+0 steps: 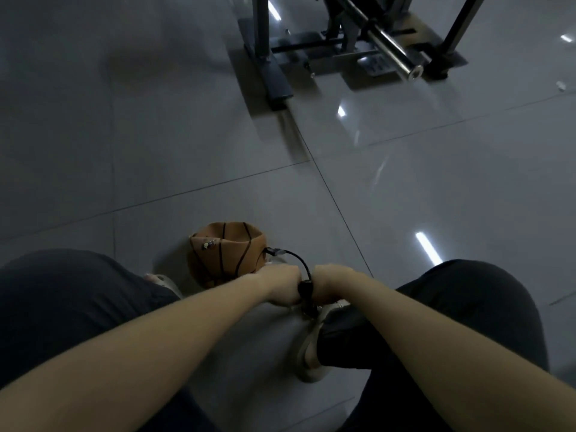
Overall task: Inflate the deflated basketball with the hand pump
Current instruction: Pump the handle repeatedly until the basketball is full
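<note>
Forearms stretched forward, left hand (280,285) and right hand (330,282) fisted side by side, gripping black hand pump (304,293). Just beyond, crumpled orange deflated basketball (224,254) on grey tiled floor (405,198), thin black hose (300,260) attached.

Basketball (226,254): orange-brown with black seams, deflated, its top caved inward like a bowl; sat on the tiled floor (405,198).
Hand pump (304,294): black, upright, just right of the ball; gripped by left hand (280,285) and right hand (330,283).
Hose (300,262): black, short, arched from the pump to the ball's right side.
</note>
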Available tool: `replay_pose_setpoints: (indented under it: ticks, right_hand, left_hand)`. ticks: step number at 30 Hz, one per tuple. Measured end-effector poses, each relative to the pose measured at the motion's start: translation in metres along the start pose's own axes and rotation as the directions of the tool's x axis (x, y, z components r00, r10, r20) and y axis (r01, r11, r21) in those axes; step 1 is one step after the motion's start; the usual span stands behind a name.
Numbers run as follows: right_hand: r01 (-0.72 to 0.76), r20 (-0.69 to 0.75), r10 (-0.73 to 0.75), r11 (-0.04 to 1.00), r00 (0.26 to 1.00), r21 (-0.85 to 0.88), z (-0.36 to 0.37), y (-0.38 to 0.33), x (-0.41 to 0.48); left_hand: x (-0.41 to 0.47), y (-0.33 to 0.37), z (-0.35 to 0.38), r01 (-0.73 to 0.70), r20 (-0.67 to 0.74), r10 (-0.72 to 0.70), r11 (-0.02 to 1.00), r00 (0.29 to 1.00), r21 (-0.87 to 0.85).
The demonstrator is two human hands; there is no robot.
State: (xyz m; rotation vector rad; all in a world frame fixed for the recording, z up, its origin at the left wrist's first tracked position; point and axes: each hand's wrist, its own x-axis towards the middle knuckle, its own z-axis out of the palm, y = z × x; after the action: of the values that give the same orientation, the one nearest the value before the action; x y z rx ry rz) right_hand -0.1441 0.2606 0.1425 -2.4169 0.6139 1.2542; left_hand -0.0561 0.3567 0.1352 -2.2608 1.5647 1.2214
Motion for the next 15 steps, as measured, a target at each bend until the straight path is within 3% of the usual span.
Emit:
replay_pose_setpoints:
  ticks: [4,8,12,15]
  right_hand:
    - [-0.021,-0.004,0.022,0.989,1.0,0.149,-0.074,0.013,-0.043]
    - [-0.006,-0.107,0.03,0.976,0.994,0.218,-0.129,0.018,-0.072]
    - [-0.017,-0.103,0.031,0.991,0.994,0.136,-0.098,0.004,-0.052]
    - [-0.004,-0.12,0.007,1.0,0.993,0.028,-0.051,0.0,-0.01]
  left_hand:
    - [-0.022,0.011,-0.074,-0.063,-0.08,0.056,0.994,0.995,-0.085]
    - [-0.042,0.02,-0.142,-0.091,-0.123,0.077,0.99,0.989,-0.111]
    - [-0.022,0.012,-0.11,-0.004,-0.055,0.005,1.0,0.998,0.024]
    - [0.003,0.0,-0.055,0.051,-0.116,-0.036,0.99,0.993,0.131]
